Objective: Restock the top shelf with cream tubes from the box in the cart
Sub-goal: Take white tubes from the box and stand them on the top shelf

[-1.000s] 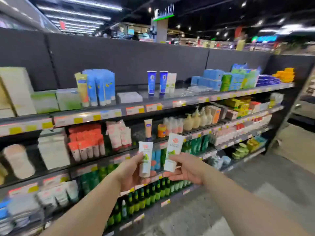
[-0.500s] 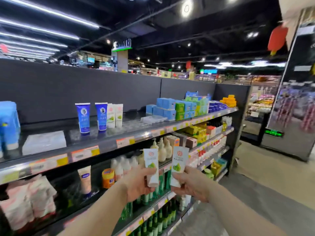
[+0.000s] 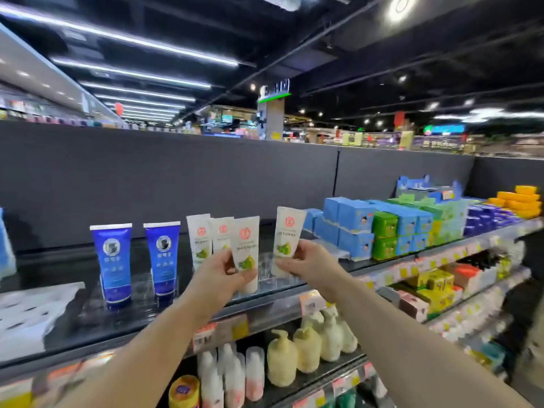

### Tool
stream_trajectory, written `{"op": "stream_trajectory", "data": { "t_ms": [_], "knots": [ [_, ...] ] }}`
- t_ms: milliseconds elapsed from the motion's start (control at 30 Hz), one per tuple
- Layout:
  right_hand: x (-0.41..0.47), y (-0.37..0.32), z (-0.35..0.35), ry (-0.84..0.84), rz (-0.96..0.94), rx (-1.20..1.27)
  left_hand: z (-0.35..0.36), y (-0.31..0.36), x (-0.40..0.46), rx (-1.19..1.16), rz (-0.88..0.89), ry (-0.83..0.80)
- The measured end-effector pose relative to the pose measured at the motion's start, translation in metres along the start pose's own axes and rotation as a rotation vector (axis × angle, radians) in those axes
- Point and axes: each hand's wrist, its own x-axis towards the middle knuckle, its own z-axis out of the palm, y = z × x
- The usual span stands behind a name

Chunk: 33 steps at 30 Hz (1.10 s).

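Each hand's fingers (image 3: 235, 265) pinch a smooth, flat-crimped white cream tube (image 3: 246, 245).

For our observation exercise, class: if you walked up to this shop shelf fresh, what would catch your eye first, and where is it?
First, the two hands raised at the centre: the left hand grips one white cream tube and the right hand grips another white tube, both upright over the top shelf. Just behind stand two matching white tubes, with two blue tubes to their left. Bright blue and green boxes are stacked to the right.
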Motion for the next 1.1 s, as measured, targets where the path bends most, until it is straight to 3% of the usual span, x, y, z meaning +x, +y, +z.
{"op": "stream_trajectory", "data": {
  "t_ms": [167,367,800,1100],
  "knots": [
    [0.088,0.011,0.016,-0.139,-0.116,-0.051,0.003,-0.016,0.020,0.031,-0.096,0.246],
    [0.147,0.023,0.040,-0.332,-0.249,-0.115,0.014,-0.021,0.025,0.059,-0.156,0.378],
    [0.164,0.037,0.054,-0.490,-0.314,-0.385,0.023,-0.017,0.030,0.120,-0.243,0.449],
    [0.170,0.036,0.056,-0.562,-0.124,-0.438,0.026,-0.012,0.028,0.162,-0.244,0.431]
  ]
}}
